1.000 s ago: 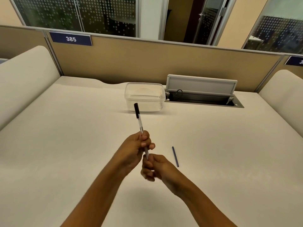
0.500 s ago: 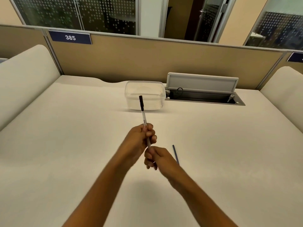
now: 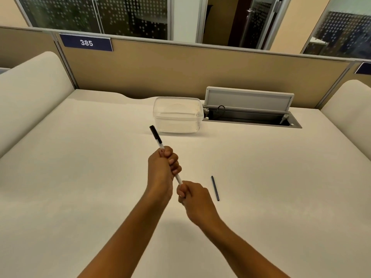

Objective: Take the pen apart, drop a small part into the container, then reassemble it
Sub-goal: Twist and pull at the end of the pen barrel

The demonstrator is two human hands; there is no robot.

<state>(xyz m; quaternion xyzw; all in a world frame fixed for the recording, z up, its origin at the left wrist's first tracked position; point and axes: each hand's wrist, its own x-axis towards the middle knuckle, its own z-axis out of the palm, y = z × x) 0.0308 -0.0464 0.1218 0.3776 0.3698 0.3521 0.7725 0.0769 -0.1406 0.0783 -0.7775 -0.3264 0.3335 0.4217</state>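
Gripping the pen (image 3: pixel 158 139) mid-barrel, the left hand (image 3: pixel 162 169) is curled tight around it, fingers wrapped over the white shaft, black cap end poking up and away to the left. Both hands are raised above the desk (image 3: pixel 80 177), out in the middle. A short stretch of white barrel shows between the fists, and then the right hand (image 3: pixel 193 197) takes over, pinched shut on the pen's near end, thumb and fingers closed over the tip so that end is hidden. So the pen runs on a slant, high at the far left, low toward the person. Just right of the right hand, a thin dark refill (image 3: pixel 215 188) lies flat on the desk, apart from both hands. Further back sits the clear container (image 3: pixel 177 115), lid off, close to the rear edge, and right beside it an open cable hatch (image 3: pixel 249 115) set into the desk.
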